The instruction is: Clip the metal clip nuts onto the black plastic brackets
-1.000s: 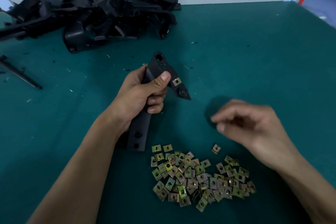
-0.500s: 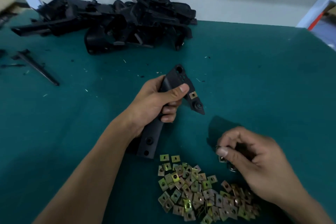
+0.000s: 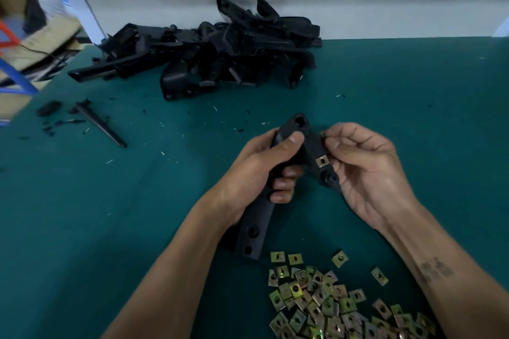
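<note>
My left hand [image 3: 261,170] grips a black plastic bracket [image 3: 254,228] around its middle, holding it upright over the green table. One metal clip nut [image 3: 321,161] sits clipped on the bracket's right arm. My right hand [image 3: 363,165] is against that arm and pinches a second clip nut [image 3: 322,134] at the arm's upper edge; only a sliver of it shows. A heap of loose brass-coloured clip nuts [image 3: 330,303] lies on the table near me, below both hands.
A pile of black plastic brackets [image 3: 220,52] lies at the back of the table [image 3: 413,118]. A thin black strip [image 3: 100,124] and small black fragments lie at the left. Cardboard boxes and a blue frame stand beyond the left edge.
My right hand picked a clip nut from the heap and rose to the bracket's right arm. The left hand kept its grip on the bracket.
</note>
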Tool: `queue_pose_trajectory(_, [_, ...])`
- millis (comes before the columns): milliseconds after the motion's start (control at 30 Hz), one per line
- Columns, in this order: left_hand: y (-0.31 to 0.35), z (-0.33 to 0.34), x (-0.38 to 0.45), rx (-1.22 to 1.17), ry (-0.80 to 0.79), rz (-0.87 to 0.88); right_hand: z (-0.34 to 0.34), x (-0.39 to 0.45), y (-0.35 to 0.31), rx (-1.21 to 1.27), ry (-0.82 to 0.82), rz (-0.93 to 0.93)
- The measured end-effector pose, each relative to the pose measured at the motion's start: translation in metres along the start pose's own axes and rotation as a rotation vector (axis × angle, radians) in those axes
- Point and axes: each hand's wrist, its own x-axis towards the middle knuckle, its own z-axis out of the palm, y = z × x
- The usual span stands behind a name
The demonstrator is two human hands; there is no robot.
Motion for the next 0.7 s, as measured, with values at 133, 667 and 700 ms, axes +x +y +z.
queue_pose_trajectory(133, [0.001,-0.003,0.0,0.059,-0.041,-0.045,-0.006,-0.003,-0.001,0.001,-0.03,-0.001])
queue_pose_trajectory(667, [0.001,-0.002,0.0,0.149,-0.061,-0.036,0.005,-0.011,-0.001,0.065,0.076,-0.027])
queue_pose_trajectory(700, [0.001,-0.002,0.0,0.152,-0.06,-0.037,0.007,-0.011,-0.001,0.061,0.087,-0.037])
